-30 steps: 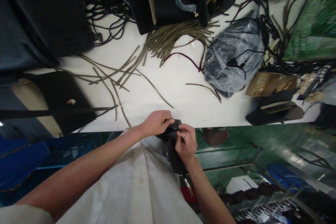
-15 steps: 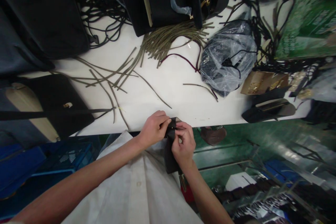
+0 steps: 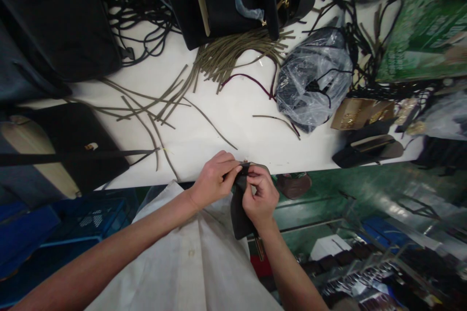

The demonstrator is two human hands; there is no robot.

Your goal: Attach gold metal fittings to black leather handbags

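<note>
A small black leather-like piece (image 3: 241, 214) hangs at the front edge of the white table, close to the person's body. My left hand (image 3: 217, 177) pinches its upper end from the left, thumb and fingers pressed together. From the right, my right hand (image 3: 260, 194) grips the same end, with the fingertips close to those of the left. A tiny metal fitting (image 3: 245, 161) shows at the top of the piece. The fingers cover most of the gripped part, and the rest of the piece droops below between the hands.
Olive strips (image 3: 222, 58) lie on the white table (image 3: 219, 112) below black bags (image 3: 233, 5). A plastic-wrapped bundle (image 3: 314, 77), a box of gold fittings (image 3: 352, 112) and a black pouch (image 3: 368, 149) are at right. Blue crates (image 3: 91, 223) stand at lower left.
The upper end of the black piece has turned, and its metal fitting now shows at the top. My right hand has shifted slightly right; the view has moved a little.
</note>
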